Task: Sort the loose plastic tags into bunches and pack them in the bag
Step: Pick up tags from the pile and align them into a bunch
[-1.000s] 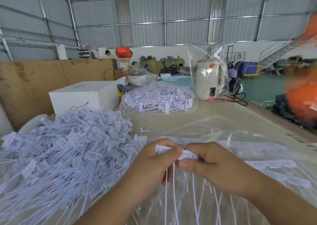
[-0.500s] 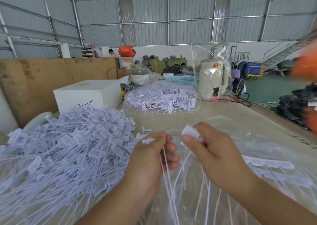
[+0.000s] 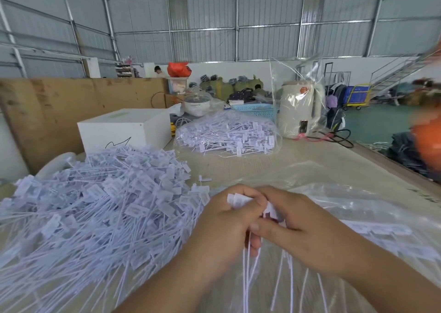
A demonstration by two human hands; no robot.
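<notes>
Both hands meet just right of the big loose pile of tags (image 3: pixel 95 205) heaped on the counter (image 3: pixel 274 167). The left hand (image 3: pixel 222 227) has its fingers (image 3: pixel 253 200) curled closed around a small bunch of tags (image 3: pixel 241 199), flat heads sticking up past the knuckles and thin tails hanging down below the fist. The right hand (image 3: pixel 307 227) is closed in against it, thumb and forefinger pinching at the heads of the same bunch.

From where I stand, the job now is squaring those heads so they stack flush before more are added. I'd keep the left grip firm on the necks and let the tails hang straight, or they'll tangle.

A clear bag (image 3: pixel 358 205) lies spread flat right of the pile, under the hands. A filled bag of tags (image 3: pixel 226 134) sits beyond the pile.
</notes>
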